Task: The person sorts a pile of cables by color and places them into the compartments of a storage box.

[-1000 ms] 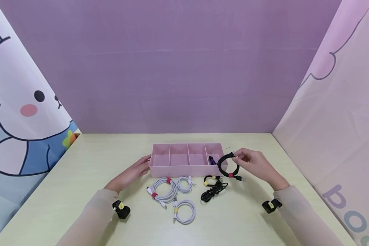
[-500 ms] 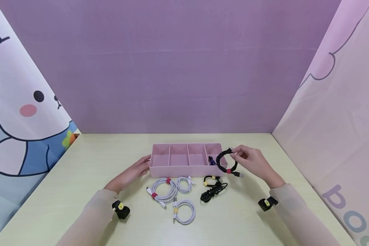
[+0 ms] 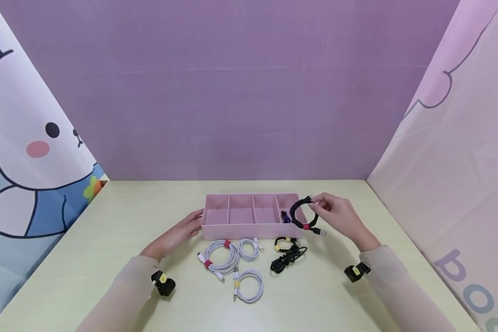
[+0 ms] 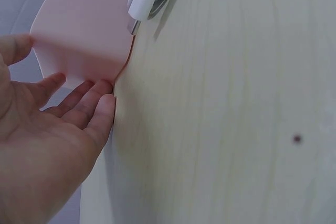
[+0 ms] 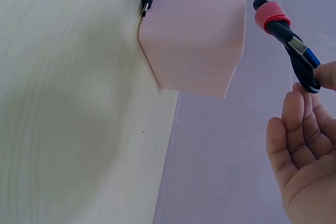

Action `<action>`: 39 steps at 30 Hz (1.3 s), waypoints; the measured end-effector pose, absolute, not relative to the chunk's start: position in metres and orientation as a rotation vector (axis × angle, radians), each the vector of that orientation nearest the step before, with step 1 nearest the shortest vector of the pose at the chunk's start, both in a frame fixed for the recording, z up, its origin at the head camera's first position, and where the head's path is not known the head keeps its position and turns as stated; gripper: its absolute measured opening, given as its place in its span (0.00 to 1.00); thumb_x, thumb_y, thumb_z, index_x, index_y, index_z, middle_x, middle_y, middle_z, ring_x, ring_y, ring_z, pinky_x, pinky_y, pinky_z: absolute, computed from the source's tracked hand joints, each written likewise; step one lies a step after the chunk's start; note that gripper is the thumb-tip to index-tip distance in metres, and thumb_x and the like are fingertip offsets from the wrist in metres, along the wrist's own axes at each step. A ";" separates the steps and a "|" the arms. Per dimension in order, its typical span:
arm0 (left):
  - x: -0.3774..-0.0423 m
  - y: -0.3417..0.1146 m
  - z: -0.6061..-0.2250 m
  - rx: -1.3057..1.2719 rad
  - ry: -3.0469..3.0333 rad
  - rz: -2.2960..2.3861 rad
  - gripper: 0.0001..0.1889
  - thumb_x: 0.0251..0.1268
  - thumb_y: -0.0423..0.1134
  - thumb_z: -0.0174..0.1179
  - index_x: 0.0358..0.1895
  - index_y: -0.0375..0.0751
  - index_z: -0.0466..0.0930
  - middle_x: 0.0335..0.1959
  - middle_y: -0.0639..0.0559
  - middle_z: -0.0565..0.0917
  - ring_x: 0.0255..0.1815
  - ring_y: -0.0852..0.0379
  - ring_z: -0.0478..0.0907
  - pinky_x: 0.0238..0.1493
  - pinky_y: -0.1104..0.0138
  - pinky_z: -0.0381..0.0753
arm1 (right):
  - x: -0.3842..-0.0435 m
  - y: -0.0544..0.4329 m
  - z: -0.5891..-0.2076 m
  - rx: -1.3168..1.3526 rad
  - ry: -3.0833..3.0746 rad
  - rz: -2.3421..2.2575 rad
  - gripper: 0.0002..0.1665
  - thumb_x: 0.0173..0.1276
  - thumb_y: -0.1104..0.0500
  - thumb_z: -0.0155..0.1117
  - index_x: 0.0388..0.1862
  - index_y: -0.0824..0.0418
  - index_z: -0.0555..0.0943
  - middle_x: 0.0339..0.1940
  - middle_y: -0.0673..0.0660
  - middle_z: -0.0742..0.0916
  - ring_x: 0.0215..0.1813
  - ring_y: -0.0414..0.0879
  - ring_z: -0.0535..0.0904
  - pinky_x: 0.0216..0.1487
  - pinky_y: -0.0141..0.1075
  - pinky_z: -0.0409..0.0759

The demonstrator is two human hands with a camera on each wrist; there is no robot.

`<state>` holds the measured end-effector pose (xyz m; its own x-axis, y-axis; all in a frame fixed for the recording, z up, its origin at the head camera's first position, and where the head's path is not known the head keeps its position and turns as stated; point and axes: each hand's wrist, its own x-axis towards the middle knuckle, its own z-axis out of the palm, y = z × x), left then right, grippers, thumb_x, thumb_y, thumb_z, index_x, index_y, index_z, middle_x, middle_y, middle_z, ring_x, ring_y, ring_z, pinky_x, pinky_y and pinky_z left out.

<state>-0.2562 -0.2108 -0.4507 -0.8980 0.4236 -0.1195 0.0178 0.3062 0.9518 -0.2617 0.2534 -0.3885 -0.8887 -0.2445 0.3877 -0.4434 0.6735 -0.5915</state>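
My right hand (image 3: 339, 216) pinches a coiled black USB cable (image 3: 292, 216) between thumb and fingertips. A red strap binds its lower part, and a USB plug (image 3: 322, 232) sticks out to the right. The coil hangs at the right end of a pink divided box (image 3: 249, 230), over its rightmost compartment. In the right wrist view the cable (image 5: 299, 72) is held beyond the box's end wall (image 5: 194, 66). My left hand (image 3: 178, 235) rests against the box's left end; in the left wrist view, its relaxed fingers (image 4: 94, 103) touch that wall.
A small dark blue cable (image 3: 286, 217) lies in the rightmost compartment. In front of the box are several white coiled cables (image 3: 250, 299), a black bundled cable (image 3: 288, 260) and a small black coil with yellow straps (image 3: 278, 243). A purple panel (image 3: 240, 115) stands behind.
My right hand has shifted slightly left and upward, bringing the black USB cable further over the box's right end. The left hand and the box have stayed put.
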 end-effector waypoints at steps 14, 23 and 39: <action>-0.257 -0.211 -0.450 0.406 2.239 1.610 0.32 0.84 0.54 0.37 0.82 0.46 0.44 0.80 0.41 0.52 0.77 0.40 0.55 0.77 0.47 0.53 | -0.268 0.251 -0.388 0.527 -2.580 1.034 0.12 0.73 0.53 0.66 0.44 0.61 0.85 0.28 0.49 0.85 0.30 0.43 0.79 0.29 0.32 0.78; -0.257 -0.212 -0.450 0.403 2.236 1.609 0.33 0.84 0.55 0.38 0.82 0.46 0.44 0.80 0.40 0.52 0.77 0.39 0.55 0.77 0.47 0.53 | -0.275 0.244 -0.384 0.490 -2.581 1.036 0.11 0.73 0.52 0.66 0.44 0.58 0.85 0.26 0.49 0.84 0.28 0.45 0.78 0.26 0.34 0.76; -0.257 -0.211 -0.449 0.408 2.230 1.614 0.32 0.84 0.54 0.38 0.82 0.46 0.44 0.81 0.42 0.52 0.78 0.40 0.54 0.77 0.48 0.53 | -0.285 0.237 -0.383 0.447 -2.594 1.055 0.12 0.73 0.51 0.65 0.46 0.58 0.85 0.29 0.51 0.85 0.31 0.46 0.78 0.30 0.37 0.77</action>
<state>-0.2568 -0.2107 -0.4493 -0.8947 0.4312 -0.1168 0.0238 0.3071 0.9514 -0.2850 0.2366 -0.3829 -0.9052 -0.1696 0.3897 -0.3934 0.6813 -0.6173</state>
